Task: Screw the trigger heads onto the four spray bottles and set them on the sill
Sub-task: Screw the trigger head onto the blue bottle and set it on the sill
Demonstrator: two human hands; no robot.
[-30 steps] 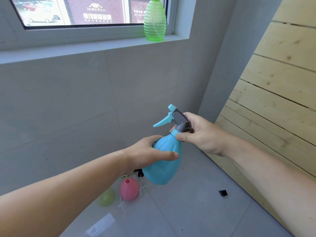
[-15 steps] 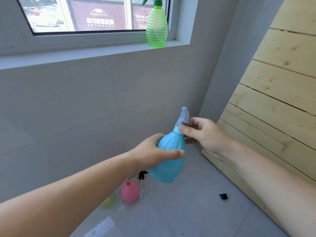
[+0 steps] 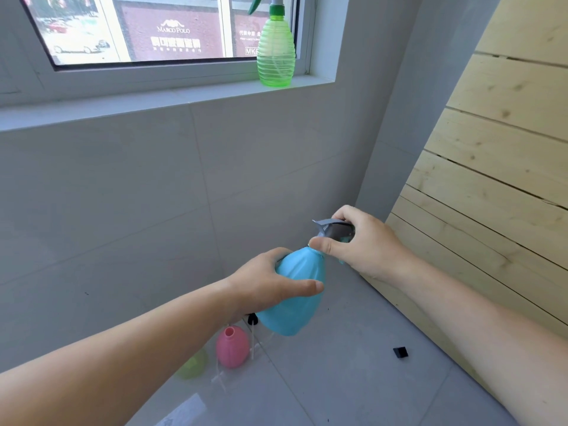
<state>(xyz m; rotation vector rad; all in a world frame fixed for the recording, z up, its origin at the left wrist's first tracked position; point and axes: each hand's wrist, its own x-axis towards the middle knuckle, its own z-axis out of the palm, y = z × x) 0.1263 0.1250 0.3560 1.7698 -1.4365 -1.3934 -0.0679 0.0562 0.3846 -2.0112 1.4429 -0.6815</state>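
Observation:
A blue spray bottle [image 3: 295,290] is held in the air in front of the tiled wall. My left hand [image 3: 267,281] wraps around its body. My right hand [image 3: 359,241] grips the grey and blue trigger head [image 3: 333,229] on its neck. A green spray bottle [image 3: 275,53] with its trigger head on stands on the window sill [image 3: 153,101] at the right end. On the floor below stand a pink bottle [image 3: 232,348] with an open neck and a light green bottle [image 3: 193,365], partly hidden by my left arm.
A wall of pale wooden planks [image 3: 491,179] leans at the right. A small black piece [image 3: 400,352] lies on the grey floor tiles. Thin white tubes [image 3: 252,342] and a black part [image 3: 252,318] lie near the pink bottle.
The trigger head has turned on the blue bottle's neck: its nozzle pointed left a second ago and now sits under my right hand. The view has tilted up, showing more of the window.

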